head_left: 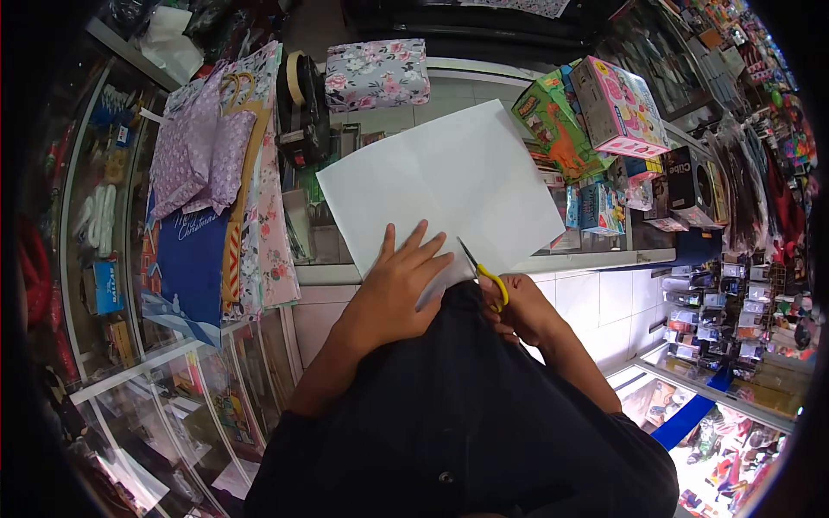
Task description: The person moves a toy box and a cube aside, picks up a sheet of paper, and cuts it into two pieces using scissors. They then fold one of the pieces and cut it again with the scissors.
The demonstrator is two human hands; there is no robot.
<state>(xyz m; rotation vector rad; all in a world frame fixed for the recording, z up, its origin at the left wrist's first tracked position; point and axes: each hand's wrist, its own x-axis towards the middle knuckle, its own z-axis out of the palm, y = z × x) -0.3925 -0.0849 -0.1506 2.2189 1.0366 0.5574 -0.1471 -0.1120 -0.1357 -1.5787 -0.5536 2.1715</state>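
Note:
A large white sheet of paper (440,168) lies over the glass counter in front of me, its near edge close to my body. My left hand (399,281) rests on the sheet's near left part, fingers spread and flat. In my right hand (525,311) is a pair of scissors with yellow handles (492,281), fingers at the loops. The dark blades point away from me, over the near right part of the paper. Part of the right hand's grip is hidden behind the handles and my dark shirt.
A tape dispenser (302,142) and a floral wrapped box (377,74) stand behind the paper. To the right are a dinosaur gift bag (561,129), a pink box (617,104) and small boxes. Purple pouches (194,155) and a blue Christmas bag (186,268) lie left.

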